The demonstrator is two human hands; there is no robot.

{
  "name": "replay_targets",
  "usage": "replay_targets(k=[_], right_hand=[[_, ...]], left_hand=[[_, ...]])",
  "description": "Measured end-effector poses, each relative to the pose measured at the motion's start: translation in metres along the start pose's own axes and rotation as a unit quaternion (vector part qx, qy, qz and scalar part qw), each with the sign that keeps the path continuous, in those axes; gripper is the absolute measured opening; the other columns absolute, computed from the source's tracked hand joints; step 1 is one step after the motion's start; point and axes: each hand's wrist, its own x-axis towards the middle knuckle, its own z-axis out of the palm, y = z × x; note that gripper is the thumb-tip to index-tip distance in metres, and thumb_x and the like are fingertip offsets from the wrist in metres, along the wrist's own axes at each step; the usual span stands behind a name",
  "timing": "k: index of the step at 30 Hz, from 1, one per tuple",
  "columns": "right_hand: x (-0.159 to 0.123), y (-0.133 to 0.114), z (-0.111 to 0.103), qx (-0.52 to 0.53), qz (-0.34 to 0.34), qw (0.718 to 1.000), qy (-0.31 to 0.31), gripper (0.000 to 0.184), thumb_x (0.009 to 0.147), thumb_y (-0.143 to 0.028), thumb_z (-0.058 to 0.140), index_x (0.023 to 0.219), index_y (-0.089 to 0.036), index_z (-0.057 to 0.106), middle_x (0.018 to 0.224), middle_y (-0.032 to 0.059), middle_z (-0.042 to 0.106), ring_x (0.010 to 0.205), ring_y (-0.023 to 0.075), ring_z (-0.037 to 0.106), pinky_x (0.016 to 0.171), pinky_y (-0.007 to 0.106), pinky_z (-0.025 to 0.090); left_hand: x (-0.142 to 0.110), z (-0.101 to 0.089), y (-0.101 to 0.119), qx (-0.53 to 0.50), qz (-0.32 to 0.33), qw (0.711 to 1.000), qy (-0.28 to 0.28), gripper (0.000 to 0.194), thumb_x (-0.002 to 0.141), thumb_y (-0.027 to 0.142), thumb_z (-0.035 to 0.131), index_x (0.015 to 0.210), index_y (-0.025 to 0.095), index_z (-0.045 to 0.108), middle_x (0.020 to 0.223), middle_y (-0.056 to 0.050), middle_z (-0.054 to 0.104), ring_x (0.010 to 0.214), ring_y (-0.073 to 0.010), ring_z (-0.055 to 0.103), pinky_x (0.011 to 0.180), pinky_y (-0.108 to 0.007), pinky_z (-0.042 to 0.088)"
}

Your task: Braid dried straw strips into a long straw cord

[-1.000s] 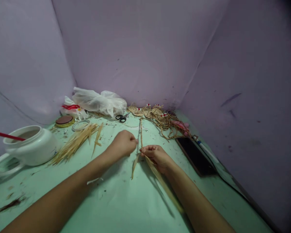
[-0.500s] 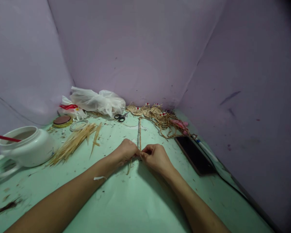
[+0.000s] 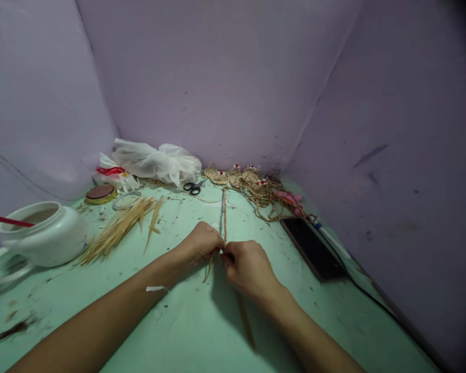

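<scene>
A thin cord of twisted dry straw runs straight from the back of the table toward me. At its near end my left hand pinches it from the left side. My right hand is closed just right of it, its thumb and fingertips meeting the left ones. A flat straw strip trails below my right hand, and a shorter loose strip hangs beneath the left. The fingers hide the exact point where cord and strips join.
Left stand a white pot with a red stick and a bundle of straw strips. Scissors and a plastic bag lie at the back. Woven straw pieces with cords and a phone are on the right.
My left hand has moved down and right to the cord's near end, meeting the right hand. The right hand has turned over, and the strip under it now hangs more steeply.
</scene>
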Motion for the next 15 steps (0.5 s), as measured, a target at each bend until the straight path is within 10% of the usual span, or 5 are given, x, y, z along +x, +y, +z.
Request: replay_targets(k=[5,7,11,15], right_hand=[[0.015,0.019,-0.001,0.195,0.065,0.978,0.034,0.013,0.066,-0.026,0.054,0.064,-0.017,0.063,0.059,0.0037,0.062,0.054,0.0123,0.051,0.049,0.022,0.032],[0.022,0.025,0.000,0.358,0.144,0.921,0.050,0.012,0.068,-0.024,0.053,0.068,-0.015,0.059,0.063,0.0044,0.061,0.056,0.0113,0.053,0.052,0.021,0.036],[0.028,0.023,0.005,0.590,0.213,0.769,-0.124,0.005,0.067,-0.016,0.051,0.069,-0.013,0.054,0.056,0.0013,0.054,0.046,0.0076,0.048,0.047,0.020,0.036],[0.026,0.017,0.009,0.577,0.220,0.773,-0.143,0.012,0.064,-0.014,0.050,0.053,-0.014,0.046,0.037,-0.0077,0.033,0.032,0.0021,0.023,0.034,0.017,0.014]], left_hand=[[0.003,-0.006,-0.001,0.021,0.024,0.999,-0.007,0.006,0.046,0.008,0.049,0.042,0.012,0.048,0.031,0.007,0.032,0.033,-0.0041,0.026,0.035,-0.019,0.016],[0.002,-0.007,0.001,0.018,0.020,0.999,-0.024,0.004,0.047,0.010,0.049,0.044,0.011,0.050,0.032,0.006,0.035,0.033,-0.0046,0.028,0.035,-0.019,0.017],[-0.001,-0.008,0.003,0.008,0.019,0.999,-0.046,0.005,0.048,0.011,0.047,0.046,0.012,0.050,0.031,0.006,0.034,0.032,-0.0046,0.026,0.035,-0.019,0.017],[0.003,-0.011,0.000,0.032,0.036,0.997,-0.067,0.005,0.048,0.013,0.046,0.047,0.013,0.051,0.031,0.006,0.033,0.032,-0.0052,0.024,0.035,-0.020,0.016]])
